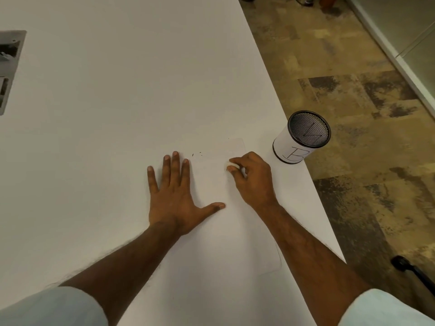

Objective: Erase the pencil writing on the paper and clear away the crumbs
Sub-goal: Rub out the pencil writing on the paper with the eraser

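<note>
A white sheet of paper [211,184] lies on the white table, hard to tell from the tabletop. My left hand [175,196] presses flat on its left part, fingers spread. My right hand [253,178] pinches a small white eraser [230,164] against the paper near its upper right. A few dark crumbs [197,154] lie just beyond my left fingertips. No pencil writing is readable from here.
A mesh pen cup [301,137] with a white label marked "B" stands near the table's right edge [294,142]. A grey cable hatch [9,67] is set into the table at far left. Patterned floor lies to the right.
</note>
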`<act>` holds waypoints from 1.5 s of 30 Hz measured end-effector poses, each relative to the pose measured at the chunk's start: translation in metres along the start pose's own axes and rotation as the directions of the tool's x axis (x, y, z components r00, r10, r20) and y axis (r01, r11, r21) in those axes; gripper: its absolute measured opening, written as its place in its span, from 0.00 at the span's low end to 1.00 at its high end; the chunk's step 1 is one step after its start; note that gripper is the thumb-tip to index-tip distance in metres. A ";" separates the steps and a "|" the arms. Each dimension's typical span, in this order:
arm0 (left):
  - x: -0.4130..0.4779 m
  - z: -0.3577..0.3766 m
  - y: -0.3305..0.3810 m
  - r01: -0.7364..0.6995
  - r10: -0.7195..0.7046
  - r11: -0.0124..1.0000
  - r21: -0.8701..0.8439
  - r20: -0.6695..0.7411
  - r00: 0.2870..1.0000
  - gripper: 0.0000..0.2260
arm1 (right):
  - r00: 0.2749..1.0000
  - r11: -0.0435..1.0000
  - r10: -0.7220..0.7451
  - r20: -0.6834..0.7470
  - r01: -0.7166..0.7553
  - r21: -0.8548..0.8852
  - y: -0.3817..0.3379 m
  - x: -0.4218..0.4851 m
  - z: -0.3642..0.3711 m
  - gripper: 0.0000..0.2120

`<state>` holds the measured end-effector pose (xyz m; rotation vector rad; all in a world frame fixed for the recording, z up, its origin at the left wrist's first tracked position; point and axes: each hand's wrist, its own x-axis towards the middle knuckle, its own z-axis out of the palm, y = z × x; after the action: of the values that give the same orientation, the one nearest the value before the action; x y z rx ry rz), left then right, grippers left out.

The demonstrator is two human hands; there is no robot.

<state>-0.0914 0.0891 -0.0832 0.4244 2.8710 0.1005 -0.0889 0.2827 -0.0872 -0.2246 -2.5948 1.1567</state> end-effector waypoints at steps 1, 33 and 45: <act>0.003 -0.002 0.002 -0.037 0.037 0.999 0.011 -0.008 0.999 0.57 | 1.000 1.000 -0.002 0.004 0.002 0.007 0.001 0.000 0.000 0.06; 0.020 0.009 0.028 -0.184 0.184 0.980 -0.079 -0.003 0.983 0.55 | 0.995 0.990 0.001 0.099 0.012 -0.140 -0.008 0.018 -0.006 0.07; 0.020 0.011 0.028 -0.192 0.191 0.978 -0.086 -0.021 0.981 0.55 | 0.995 0.988 0.085 0.056 -0.077 -0.134 -0.002 0.015 -0.015 0.09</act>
<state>-0.0995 0.1218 -0.0952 0.6840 2.8185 0.2621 -0.0981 0.2957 -0.0729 -0.3303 -2.7426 1.0339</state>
